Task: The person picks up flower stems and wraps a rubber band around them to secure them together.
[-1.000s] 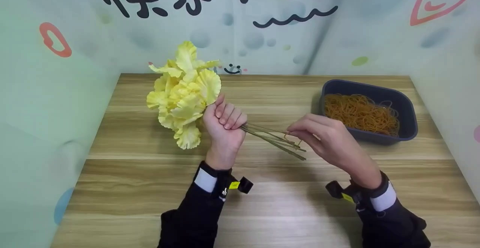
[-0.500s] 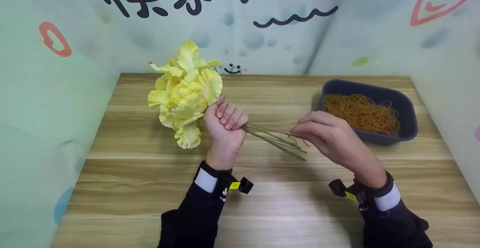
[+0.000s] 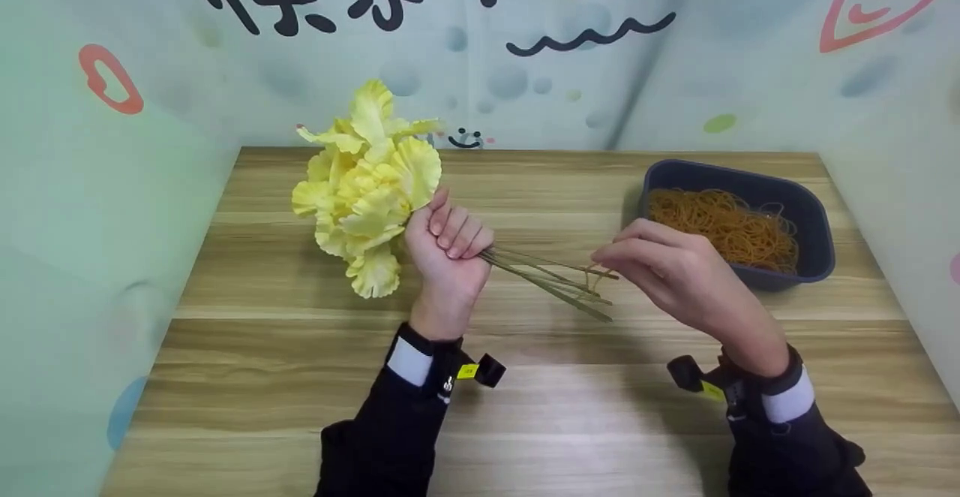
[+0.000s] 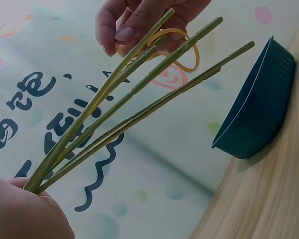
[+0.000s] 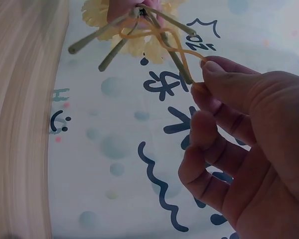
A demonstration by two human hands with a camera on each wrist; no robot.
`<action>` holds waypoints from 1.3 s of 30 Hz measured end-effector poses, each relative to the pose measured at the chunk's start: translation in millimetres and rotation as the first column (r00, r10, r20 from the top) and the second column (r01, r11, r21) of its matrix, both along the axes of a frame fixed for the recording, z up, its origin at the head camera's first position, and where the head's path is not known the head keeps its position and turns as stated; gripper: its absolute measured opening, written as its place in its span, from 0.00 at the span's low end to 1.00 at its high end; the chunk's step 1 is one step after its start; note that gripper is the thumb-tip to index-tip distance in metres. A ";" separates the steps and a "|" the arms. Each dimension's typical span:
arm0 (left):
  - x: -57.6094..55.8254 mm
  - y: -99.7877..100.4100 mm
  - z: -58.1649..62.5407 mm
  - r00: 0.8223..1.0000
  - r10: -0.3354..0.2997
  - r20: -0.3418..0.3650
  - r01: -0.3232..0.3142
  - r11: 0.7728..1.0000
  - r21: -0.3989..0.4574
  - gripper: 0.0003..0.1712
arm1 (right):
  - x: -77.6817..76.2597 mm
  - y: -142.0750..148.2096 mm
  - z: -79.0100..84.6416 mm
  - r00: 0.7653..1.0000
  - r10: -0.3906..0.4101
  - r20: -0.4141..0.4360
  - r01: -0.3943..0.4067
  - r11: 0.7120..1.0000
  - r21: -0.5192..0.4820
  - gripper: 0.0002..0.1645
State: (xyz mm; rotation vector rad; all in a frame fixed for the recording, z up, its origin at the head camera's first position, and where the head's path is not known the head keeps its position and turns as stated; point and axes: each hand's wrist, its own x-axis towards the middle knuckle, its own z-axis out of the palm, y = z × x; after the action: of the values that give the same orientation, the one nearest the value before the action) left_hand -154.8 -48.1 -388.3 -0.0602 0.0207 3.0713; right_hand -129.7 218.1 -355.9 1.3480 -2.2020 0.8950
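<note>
My left hand [image 3: 452,249] grips a bunch of yellow flowers [image 3: 367,197] by the upper stems, the blooms pointing left. Several green stems [image 4: 133,91] fan out from the fist toward the right. Between thumb and forefinger, my right hand [image 3: 682,275] pinches a thin orange rubber band [image 4: 197,59] near the stem ends. In the right wrist view the rubber band [image 5: 192,53] is stretched in a crossed loop among the stems; which stems it encircles I cannot tell.
A dark blue plastic container [image 3: 817,227] stands at the back right, behind my right hand. Inside lies a heap of rubber bands [image 3: 720,230]. Printed cloth walls [image 3: 510,106] border the wooden table [image 3: 285,377] at the back and sides.
My right hand has shifted slightly right and up, drawing the rubber band along toward the stem tips. My left hand and the flowers have stayed almost in place.
</note>
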 end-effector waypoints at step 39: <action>-0.8 -2.8 1.4 1.000 0.011 -0.009 -0.011 1.000 0.005 0.33 | 2.4 2.3 1.7 0.991 0.111 0.080 -0.112 0.994 0.009 0.07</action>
State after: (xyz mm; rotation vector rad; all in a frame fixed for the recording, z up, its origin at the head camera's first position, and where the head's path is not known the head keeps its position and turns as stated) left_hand -155.6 -50.9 -386.8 -0.0470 0.0128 3.0824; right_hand -127.3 220.4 -354.2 1.4786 -2.2134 0.9914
